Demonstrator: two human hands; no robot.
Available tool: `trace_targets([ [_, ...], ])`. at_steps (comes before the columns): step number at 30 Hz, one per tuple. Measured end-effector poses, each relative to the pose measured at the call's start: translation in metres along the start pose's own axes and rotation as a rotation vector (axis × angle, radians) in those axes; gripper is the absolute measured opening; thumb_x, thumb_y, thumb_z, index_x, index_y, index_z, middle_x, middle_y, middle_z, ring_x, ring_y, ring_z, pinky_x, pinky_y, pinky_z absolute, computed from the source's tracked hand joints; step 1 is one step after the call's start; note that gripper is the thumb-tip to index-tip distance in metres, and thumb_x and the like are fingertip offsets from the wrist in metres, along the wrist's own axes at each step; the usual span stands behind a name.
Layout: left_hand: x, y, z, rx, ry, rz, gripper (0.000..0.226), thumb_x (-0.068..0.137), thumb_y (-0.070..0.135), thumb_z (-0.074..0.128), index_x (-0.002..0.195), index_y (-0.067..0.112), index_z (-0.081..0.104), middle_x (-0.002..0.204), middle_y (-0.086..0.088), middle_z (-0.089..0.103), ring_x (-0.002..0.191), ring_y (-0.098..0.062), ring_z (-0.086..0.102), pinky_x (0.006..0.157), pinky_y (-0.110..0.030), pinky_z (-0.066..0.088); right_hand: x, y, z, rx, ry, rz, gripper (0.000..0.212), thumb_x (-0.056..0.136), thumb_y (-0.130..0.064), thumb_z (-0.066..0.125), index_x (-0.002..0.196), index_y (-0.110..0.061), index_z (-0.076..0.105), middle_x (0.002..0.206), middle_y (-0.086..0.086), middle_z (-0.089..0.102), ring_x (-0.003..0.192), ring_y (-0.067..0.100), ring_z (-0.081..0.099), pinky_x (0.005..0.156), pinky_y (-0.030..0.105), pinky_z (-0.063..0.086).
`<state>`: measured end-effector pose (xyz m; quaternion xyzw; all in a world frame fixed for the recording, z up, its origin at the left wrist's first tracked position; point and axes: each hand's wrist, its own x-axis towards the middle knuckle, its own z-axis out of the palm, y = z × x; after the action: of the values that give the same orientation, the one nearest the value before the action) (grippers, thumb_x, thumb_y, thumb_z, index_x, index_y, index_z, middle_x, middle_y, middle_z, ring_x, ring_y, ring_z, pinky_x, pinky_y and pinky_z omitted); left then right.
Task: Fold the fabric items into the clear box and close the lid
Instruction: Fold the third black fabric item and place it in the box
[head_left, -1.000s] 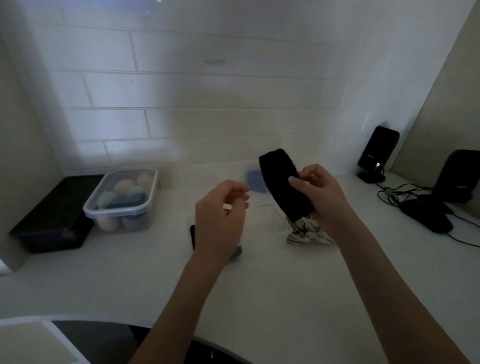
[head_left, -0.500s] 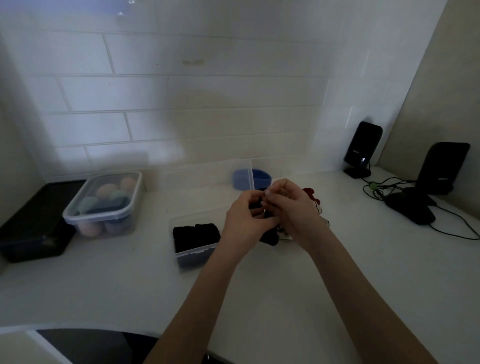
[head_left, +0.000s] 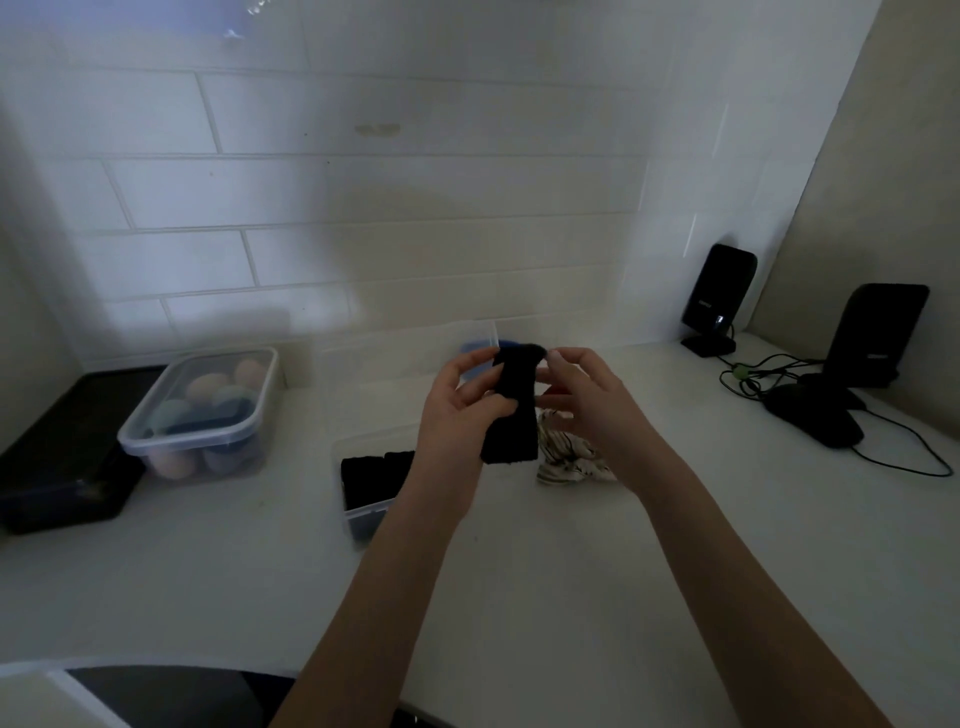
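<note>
Crowding hands (head_left: 519, 410) — striped cloth (head_left: 566, 457), speakers (head_left: 719, 299).
</note>
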<state>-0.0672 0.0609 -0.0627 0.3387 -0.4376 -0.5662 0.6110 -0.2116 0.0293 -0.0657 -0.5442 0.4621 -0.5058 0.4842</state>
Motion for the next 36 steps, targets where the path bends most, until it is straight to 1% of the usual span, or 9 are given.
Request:
trace_targets([
  [3, -0.001, 0.004, 0.001, -0.018, -0.051, 0.034, 0.046, 0.079, -0.015, 0.047, 0.114, 0.013, 0.055, 0.094, 0.003, 0.073, 0.080, -0.014, 0.069, 0.065, -0.029, 0.058, -0.002, -0.011, 0.005, 0.063, -0.143, 0.027, 0.027, 0.096, -0.038, 0.048, 0.111, -0.018, 0.059, 0.092, -0.001, 0.069, 0.074, 0.011, 0.068, 0.063, 0.025, 0.053],
  [9, -0.009, -0.003, 0.001, 0.159, 0.008, 0.257, 0.040, 0.081, -0.009, 0.060, 0.109, 0.018, 0.048, 0.093, 0.006, 0.074, 0.084, -0.012, 0.070, 0.068, -0.028, 0.057, 0.000, -0.025, -0.001, 0.094, -0.234, -0.034, 0.033, 0.093, -0.031, 0.054, 0.121, -0.015, 0.058, 0.101, 0.002, 0.071, 0.091, 0.019, 0.070, 0.071, 0.033, 0.055],
  [13, -0.007, -0.010, 0.005, 0.287, 0.126, 0.346, 0.047, 0.076, -0.003, 0.069, 0.111, 0.018, 0.046, 0.104, 0.003, 0.061, 0.082, -0.010, 0.063, 0.069, -0.022, 0.056, 0.002, -0.028, 0.001, 0.097, -0.141, -0.119, 0.025, 0.089, -0.017, 0.061, 0.114, -0.018, 0.062, 0.095, 0.003, 0.074, 0.086, 0.019, 0.072, 0.064, 0.026, 0.056],
  [17, -0.001, -0.020, 0.011, 0.427, 0.067, 0.253, 0.056, 0.077, 0.009, 0.071, 0.126, 0.017, 0.044, 0.121, 0.000, 0.048, 0.084, -0.009, 0.057, 0.065, -0.011, 0.050, 0.003, -0.027, -0.002, 0.112, -0.046, -0.124, 0.019, 0.087, -0.017, 0.065, 0.105, -0.018, 0.065, 0.092, 0.002, 0.075, 0.088, 0.023, 0.073, 0.072, 0.036, 0.060],
  [21, 0.003, -0.033, 0.020, 0.754, 0.034, 0.311, 0.015, 0.085, 0.029, 0.063, 0.098, 0.023, 0.058, 0.092, 0.008, 0.058, 0.071, -0.002, 0.049, 0.063, -0.014, 0.039, 0.005, -0.027, -0.011, 0.081, 0.000, -0.139, 0.016, 0.086, -0.016, 0.066, 0.101, -0.015, 0.065, 0.087, 0.001, 0.073, 0.081, 0.017, 0.072, 0.072, 0.032, 0.060],
  [23, 0.001, -0.035, 0.027, 0.812, 0.042, 0.372, 0.013, 0.086, 0.032, 0.061, 0.088, 0.019, 0.058, 0.081, 0.009, 0.056, 0.073, -0.002, 0.046, 0.062, -0.014, 0.036, 0.006, -0.028, -0.014, 0.023, 0.041, -0.165, 0.015, 0.085, -0.016, 0.067, 0.099, -0.013, 0.063, 0.086, 0.003, 0.072, 0.079, 0.017, 0.071, 0.071, 0.031, 0.059],
  [28, 0.002, -0.036, 0.039, 0.567, -0.073, 0.221, 0.031, 0.083, 0.029, 0.065, 0.107, 0.017, 0.050, 0.102, 0.002, 0.065, 0.091, -0.005, 0.063, 0.075, -0.019, 0.054, 0.008, -0.030, -0.010, -0.116, 0.204, -0.289, 0.023, 0.081, -0.019, 0.071, 0.093, -0.007, 0.055, 0.086, 0.007, 0.070, 0.077, 0.015, 0.068, 0.071, 0.028, 0.058],
  [31, 0.004, -0.039, 0.038, 0.395, -0.108, 0.142, 0.021, 0.085, 0.018, 0.063, 0.104, 0.020, 0.053, 0.100, -0.003, 0.068, 0.090, -0.013, 0.068, 0.081, -0.032, 0.057, 0.006, -0.032, -0.006, -0.104, 0.173, -0.289, 0.026, 0.083, -0.020, 0.069, 0.094, -0.003, 0.052, 0.086, 0.011, 0.068, 0.079, 0.020, 0.068, 0.073, 0.033, 0.058],
  [36, 0.006, -0.037, 0.029, 0.252, -0.187, 0.063, 0.021, 0.088, 0.003, 0.056, 0.092, 0.024, 0.059, 0.087, 0.000, 0.069, 0.077, -0.006, 0.068, 0.070, -0.018, 0.053, 0.003, -0.036, -0.016, -0.143, 0.153, -0.315, 0.026, 0.087, -0.016, 0.065, 0.096, 0.001, 0.048, 0.092, 0.013, 0.069, 0.081, 0.017, 0.070, 0.062, 0.021, 0.057],
])
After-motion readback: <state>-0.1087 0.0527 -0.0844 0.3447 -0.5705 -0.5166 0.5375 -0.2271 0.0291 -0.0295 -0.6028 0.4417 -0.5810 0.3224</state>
